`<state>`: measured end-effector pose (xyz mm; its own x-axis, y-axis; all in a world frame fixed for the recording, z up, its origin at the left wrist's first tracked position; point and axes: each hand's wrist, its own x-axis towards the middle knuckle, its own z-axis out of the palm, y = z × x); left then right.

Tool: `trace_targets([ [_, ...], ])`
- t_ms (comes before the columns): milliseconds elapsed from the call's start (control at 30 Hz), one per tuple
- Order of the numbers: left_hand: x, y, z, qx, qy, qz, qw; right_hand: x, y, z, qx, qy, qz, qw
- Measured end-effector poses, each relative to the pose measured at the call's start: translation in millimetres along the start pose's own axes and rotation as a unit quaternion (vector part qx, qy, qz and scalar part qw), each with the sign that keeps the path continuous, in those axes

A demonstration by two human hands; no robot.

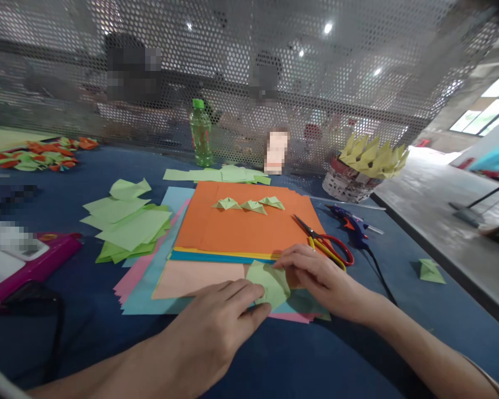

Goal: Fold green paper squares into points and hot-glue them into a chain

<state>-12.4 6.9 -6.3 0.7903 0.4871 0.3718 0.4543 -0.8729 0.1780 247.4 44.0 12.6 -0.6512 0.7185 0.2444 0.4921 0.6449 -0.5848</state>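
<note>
A light green paper square (275, 289) lies over a stack of coloured sheets, between my two hands. My left hand (228, 310) pinches its lower left edge with thumb and fingertips. At the upper right edge, the bent fingers of my right hand (311, 271) close on the same paper; the thumb is partly hidden. Several small folded green paper pieces (253, 206) rest on the orange sheets (249, 230) just beyond. Scissors with red and yellow handles (330, 244) lie partly behind my right hand. Loose green paper squares (125, 219) are piled to the left.
A blue glue gun (353, 224) with a cord lies at the right. Behind stand a green bottle (201, 133) and a basket with yellow paper points (355, 174), against a perforated metal screen (233, 66). A magenta-edged object (45, 260) is at the left; another folded piece (431, 271) lies far right.
</note>
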Motion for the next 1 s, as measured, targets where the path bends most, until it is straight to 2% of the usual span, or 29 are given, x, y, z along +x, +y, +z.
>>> trace_targets([
  [100, -1, 0, 2.3, -0.006, -0.008, -0.002, 1.000, 3, 0, 5, -0.045, 0.033, 0.014, 0.998],
  [233, -3, -1, 7.5, -0.005, 0.013, 0.002, 1.000, 7, -1, 15, -0.097, 0.037, 0.007, 0.995],
  [400, -1, 0, 4.5, -0.003, 0.005, 0.005, 1.000, 11, 1, 20, -0.104, 0.046, -0.021, 0.993],
  [533, 0, 1, 2.3, -0.012, -0.005, 0.006, 1.000, 16, 0, 20, -0.125, 0.027, -0.031, 0.991],
  [733, -6, -3, 10.9, -0.025, 0.026, 0.007, 0.999, 15, -2, 20, -0.115, 0.023, -0.068, 0.991],
  [833, -7, -4, 7.0, -0.058, 0.046, -0.009, 0.997, 12, -4, 20, -0.135, 0.027, -0.087, 0.987],
  [1000, -2, -9, -7.7, -0.083, 0.067, -0.047, 0.993, 9, -9, 22, -0.158, -0.002, -0.078, 0.984],
])
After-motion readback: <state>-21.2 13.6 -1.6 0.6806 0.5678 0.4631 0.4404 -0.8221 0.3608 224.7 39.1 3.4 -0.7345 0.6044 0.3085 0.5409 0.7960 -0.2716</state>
